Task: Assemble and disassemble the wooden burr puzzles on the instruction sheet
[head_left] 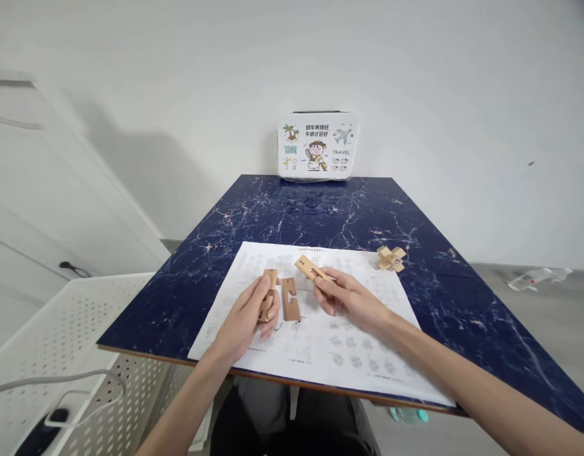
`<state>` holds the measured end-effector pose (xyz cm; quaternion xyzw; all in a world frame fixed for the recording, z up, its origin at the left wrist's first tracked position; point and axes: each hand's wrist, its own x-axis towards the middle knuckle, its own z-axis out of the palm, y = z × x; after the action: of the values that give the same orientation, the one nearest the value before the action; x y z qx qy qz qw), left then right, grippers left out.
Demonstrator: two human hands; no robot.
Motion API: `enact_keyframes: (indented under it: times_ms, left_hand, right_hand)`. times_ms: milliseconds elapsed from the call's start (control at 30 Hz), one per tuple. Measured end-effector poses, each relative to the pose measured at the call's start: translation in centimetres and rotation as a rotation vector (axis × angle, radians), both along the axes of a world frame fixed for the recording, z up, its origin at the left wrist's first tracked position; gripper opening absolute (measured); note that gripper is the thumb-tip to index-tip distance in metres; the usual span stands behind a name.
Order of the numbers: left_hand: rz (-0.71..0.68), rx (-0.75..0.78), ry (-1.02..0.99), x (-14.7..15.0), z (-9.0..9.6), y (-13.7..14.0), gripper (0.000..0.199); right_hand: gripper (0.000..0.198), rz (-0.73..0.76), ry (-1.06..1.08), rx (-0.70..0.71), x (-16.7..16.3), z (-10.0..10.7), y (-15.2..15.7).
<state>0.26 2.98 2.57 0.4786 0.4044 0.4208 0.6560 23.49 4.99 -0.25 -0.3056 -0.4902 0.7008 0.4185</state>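
My left hand (pixel 254 310) is closed around a notched wooden puzzle piece (pixel 270 276), which my fingers partly cover; a figure like a 3 shows on its lower part. Between thumb and fingers, my right hand (pixel 342 291) grips a slotted wooden puzzle piece marked 2 (pixel 305 263), tilted up to the left above the paper. Another flat puzzle piece with a cut-out (pixel 291 304), marked 1, lies on the printed sheet (pixel 315 370) between my hands. An assembled wooden burr puzzle (pixel 391 258) rests at the sheet's upper right corner.
The blue marbled table (pixel 216 234) meets a white wall at the back. A white printed case (pixel 317 145) stands at its far edge. On the left is a white perforated cart (pixel 83 323) with a cable. A plastic bottle (pixel 410 415) lies on the floor below.
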Motion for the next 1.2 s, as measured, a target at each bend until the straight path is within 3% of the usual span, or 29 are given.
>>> enact_keyframes:
  times_ms: [267, 467, 667, 833, 967, 1200]
  left_hand:
    - [-0.069, 0.107, 0.175, 0.2, -0.3, -0.8, 0.035]
    - [0.054, 0.086, 0.155, 0.0, -1.0, -0.6, 0.036]
    - [-0.095, 0.053, 0.174, 0.1, -1.6, -1.3, 0.043]
    - [-0.126, 0.112, 0.202, 0.0, -1.5, -1.9, 0.043]
    - [-0.139, 0.124, 0.197, -0.1, -1.4, -1.8, 0.043]
    - [-0.134, 0.144, 0.225, 0.2, -1.4, -1.7, 0.040]
  right_hand:
    - [0.030, -0.132, 0.009, 0.018, -0.3, -0.1, 0.1]
    - [0.034, -0.198, 0.049, 0.000, 0.0, -0.2, 0.2]
    - [0.044, -0.066, -0.145, 0.243, -0.7, 0.2, -0.7]
    - [0.052, 0.019, -0.239, 0.378, -1.1, 0.5, -1.4]
    - [0.057, 0.018, -0.357, 0.458, -0.9, 0.6, -1.6]
    - [0.059, -0.091, -0.666, 0.794, -0.3, -0.4, -1.4]
